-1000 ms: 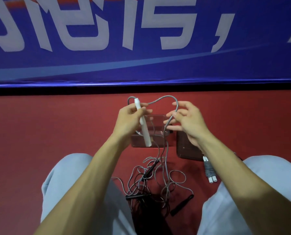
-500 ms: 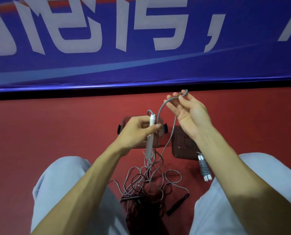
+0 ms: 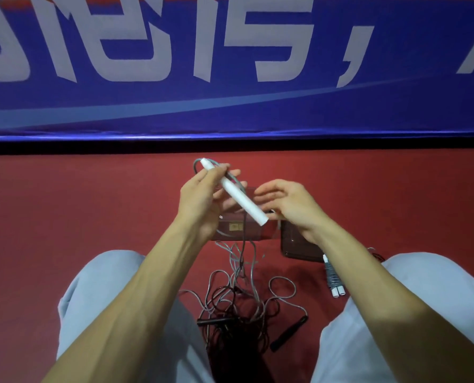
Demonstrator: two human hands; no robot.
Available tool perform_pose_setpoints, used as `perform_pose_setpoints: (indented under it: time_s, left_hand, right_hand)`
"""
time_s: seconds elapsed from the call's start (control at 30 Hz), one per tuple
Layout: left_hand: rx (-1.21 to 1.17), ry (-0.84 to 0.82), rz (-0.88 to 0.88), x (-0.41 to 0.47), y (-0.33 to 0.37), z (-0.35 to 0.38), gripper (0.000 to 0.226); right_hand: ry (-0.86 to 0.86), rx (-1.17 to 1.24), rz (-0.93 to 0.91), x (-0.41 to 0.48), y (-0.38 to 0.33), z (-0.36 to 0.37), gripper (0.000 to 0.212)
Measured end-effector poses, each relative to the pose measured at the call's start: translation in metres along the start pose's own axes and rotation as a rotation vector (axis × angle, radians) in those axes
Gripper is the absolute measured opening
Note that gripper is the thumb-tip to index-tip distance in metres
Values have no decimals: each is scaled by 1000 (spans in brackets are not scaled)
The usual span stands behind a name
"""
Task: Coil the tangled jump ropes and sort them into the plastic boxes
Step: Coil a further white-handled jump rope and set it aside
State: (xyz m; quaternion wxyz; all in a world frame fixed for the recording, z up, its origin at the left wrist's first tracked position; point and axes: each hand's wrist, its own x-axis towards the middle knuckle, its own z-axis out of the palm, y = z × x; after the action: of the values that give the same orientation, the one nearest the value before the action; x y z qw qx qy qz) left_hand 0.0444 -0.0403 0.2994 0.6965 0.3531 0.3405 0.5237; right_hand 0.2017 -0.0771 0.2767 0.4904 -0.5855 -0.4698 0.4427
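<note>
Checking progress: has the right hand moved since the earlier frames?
Yes. The right hand dropped from near the banner to just above the dark plastic box.

At frame centre, the left hand (image 3: 200, 200) grips a tilted white handle (image 3: 241, 201). The right hand (image 3: 288, 205) is just beside its lower end, above tangled ropes (image 3: 238, 297).

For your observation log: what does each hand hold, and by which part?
Left hand grips the white handle near its cord end. Whether the right hand holds anything cannot be told.
</note>
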Motion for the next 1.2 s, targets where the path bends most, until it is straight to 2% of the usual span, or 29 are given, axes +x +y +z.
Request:
perform_pose_setpoints:
  time_s: [0.1,0.2,0.3,0.4,0.47,0.53,0.6,0.7,0.83,0.97,1.03,1.1,1.2]
  left_hand:
    - [-135,51,-10,2,7,-4,5]
    - [-230,49,-19,3,14,-10,5]
    - [-305,-2,-25,3,17,-14,6]
    - [-270,-13,4,1,16,-12,4]
    - [-243,-17,16,0,14,-10,5]
    - [-212,-13,33,1,12,-8,7]
    - [-170,-2,68,2,9,-8,10]
    - [3,-1,104,5,7,-12,14]
    - [463,-53,121,7,-1,-15,11]
    - [970,-236,206,11,-16,-20,11]
    - [1055,-355,165,10,-18,-21,11]
    - [1129,-475,145,6,-16,-20,20]
    - [1145,-510,154,5,-14,-20,18]
  right_hand:
    - [-214,-339,-49,2,16,5,32]
    - [-325,-276,-17,0,24,17,52]
    - [-262,-218,-51,4,30,25,49]
    - [-211,-500,-119,7,33,21,49]
    - [-154,-651,-84,5,32,19,46]
    - [-83,-554,-78,4,32,20,24]
    - [-14,-419,-59,4,28,19,14]
    - [87,-241,-101,5,18,14,24]
    - [135,46,-169,-1,-3,5,20]
    - [141,177,-133,-4,-13,-5,15]
    - [143,296,-111,-5,-18,-8,14]
    - [125,456,-114,-5,-23,-12,15]
    - [123,677,-124,-5,-26,-19,15]
